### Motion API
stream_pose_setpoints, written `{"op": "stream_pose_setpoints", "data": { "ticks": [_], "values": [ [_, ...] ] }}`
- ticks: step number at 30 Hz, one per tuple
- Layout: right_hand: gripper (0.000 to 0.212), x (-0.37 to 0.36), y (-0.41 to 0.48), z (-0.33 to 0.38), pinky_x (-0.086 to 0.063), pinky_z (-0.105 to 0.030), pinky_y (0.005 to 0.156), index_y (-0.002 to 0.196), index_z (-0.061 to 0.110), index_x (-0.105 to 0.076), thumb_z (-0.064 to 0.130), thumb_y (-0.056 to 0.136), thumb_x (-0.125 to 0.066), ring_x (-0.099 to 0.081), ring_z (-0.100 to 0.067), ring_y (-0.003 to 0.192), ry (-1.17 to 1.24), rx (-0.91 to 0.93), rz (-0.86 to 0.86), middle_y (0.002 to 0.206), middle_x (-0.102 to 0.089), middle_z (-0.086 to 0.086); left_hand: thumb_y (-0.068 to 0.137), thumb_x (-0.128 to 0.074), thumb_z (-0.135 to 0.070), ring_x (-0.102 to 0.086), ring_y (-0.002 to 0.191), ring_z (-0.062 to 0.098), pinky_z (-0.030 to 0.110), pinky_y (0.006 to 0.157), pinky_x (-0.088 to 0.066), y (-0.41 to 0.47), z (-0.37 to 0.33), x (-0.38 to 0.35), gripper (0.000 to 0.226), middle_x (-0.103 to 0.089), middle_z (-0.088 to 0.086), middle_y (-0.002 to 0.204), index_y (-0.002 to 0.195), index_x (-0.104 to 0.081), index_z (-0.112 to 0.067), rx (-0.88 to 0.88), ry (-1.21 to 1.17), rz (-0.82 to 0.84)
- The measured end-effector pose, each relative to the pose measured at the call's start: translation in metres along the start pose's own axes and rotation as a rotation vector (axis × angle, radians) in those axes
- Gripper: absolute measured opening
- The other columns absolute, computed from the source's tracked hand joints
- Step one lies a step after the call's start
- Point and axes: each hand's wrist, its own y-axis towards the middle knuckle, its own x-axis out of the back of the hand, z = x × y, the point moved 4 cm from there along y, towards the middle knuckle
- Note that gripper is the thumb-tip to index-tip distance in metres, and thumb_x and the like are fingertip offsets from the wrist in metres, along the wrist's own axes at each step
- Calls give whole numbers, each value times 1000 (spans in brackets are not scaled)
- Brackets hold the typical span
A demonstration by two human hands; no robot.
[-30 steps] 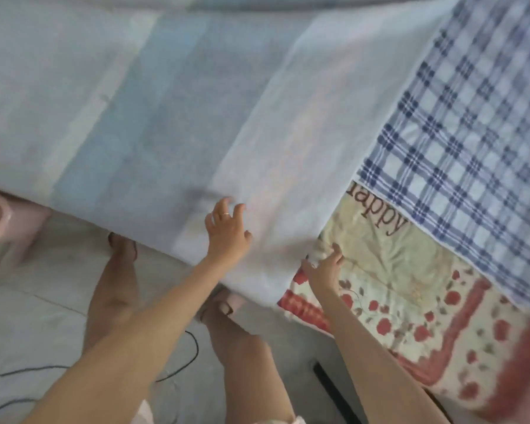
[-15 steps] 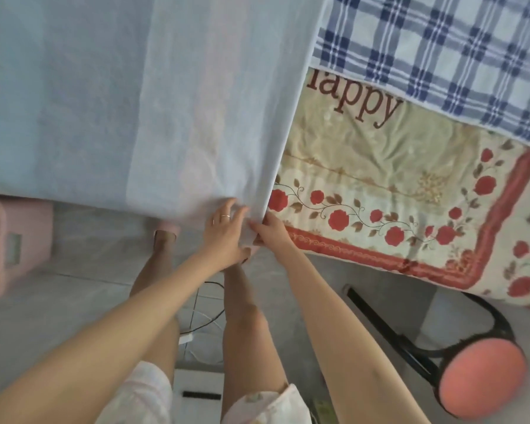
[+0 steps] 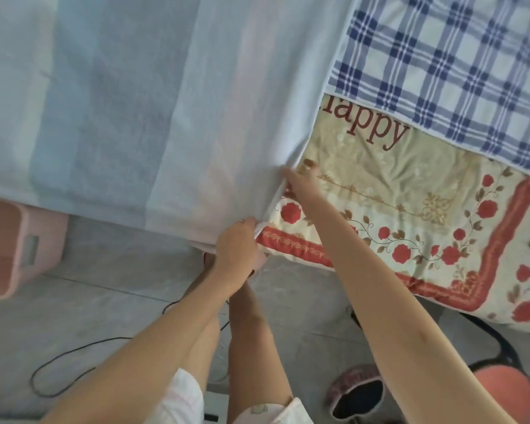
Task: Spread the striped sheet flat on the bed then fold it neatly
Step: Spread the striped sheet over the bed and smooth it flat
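Note:
The striped sheet (image 3: pixel 141 111), pale blue and white, lies spread over the left part of the bed and hangs over its near edge. My left hand (image 3: pixel 236 243) grips the sheet's lower right corner at the bed edge. My right hand (image 3: pixel 300 182) reaches further up the sheet's right edge and pinches it where it meets the floral blanket; its fingertips are partly hidden under the fabric.
A floral blanket (image 3: pixel 410 203) with red roses and the word "happy" covers the bed's right side, with a blue checked cloth (image 3: pixel 459 56) above it. A pink bin (image 3: pixel 16 246) stands on the floor at left. A black cable (image 3: pixel 74 356), a slipper (image 3: pixel 358 396) and a round stool (image 3: pixel 502 393) lie near my legs.
My right hand has moved up along the sheet's right edge, away from the left hand. The left hand stays at the corner and holds it. The camera view has shifted closer.

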Motion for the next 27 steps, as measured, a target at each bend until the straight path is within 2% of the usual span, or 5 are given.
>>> {"op": "stream_pose_setpoints", "data": {
  "ticks": [3, 7, 17, 22, 27],
  "values": [
    [88, 5, 24, 49, -45, -30, 97, 150, 18, -6, 8, 85, -65, -48, -19, 116, -87, 220, -204, 140, -37, -5, 87, -49, -4, -60, 90, 27, 25, 64, -29, 4, 8, 3, 12, -63, 8, 98, 96, -53, -11, -4, 57, 20],
    [71, -10, 46, 103, -48, -10, 65, 151, 24, -17, 1, 92, -50, -54, -13, 108, -366, 385, -173, 152, -30, -2, 87, -49, 0, -60, 91, 25, 29, 67, -37, 5, 4, 4, 11, -63, 6, 95, 90, -53, -11, -29, 20, 19],
    [43, 18, 51, 105, -27, -19, 40, 147, 32, -31, 27, 105, -26, -36, -12, 50, -1202, 562, -171, 65, -39, 5, 89, -44, 1, -56, 106, 27, 33, 83, -47, 6, -12, -41, 25, -60, 9, 109, 103, -63, -6, 175, 38, 56],
    [69, 78, 46, 83, -32, -18, 44, 89, 16, -63, 66, 95, -16, -48, -10, 54, -1154, 610, -240, 64, -52, 2, 89, -52, -3, -55, 113, 24, 31, 85, -47, 0, -51, -76, 28, -59, 6, 116, 114, -62, -13, 263, 240, 147],
    [54, 149, 36, 83, -44, -32, 72, 140, 21, -44, 47, 103, -14, -57, -25, 82, -1043, 498, -203, 94, -59, -14, 88, -50, 2, -54, 111, 25, 31, 82, -46, -7, -126, -113, 32, -59, 5, 114, 113, -63, -13, 253, 341, 204]
  ]
}}
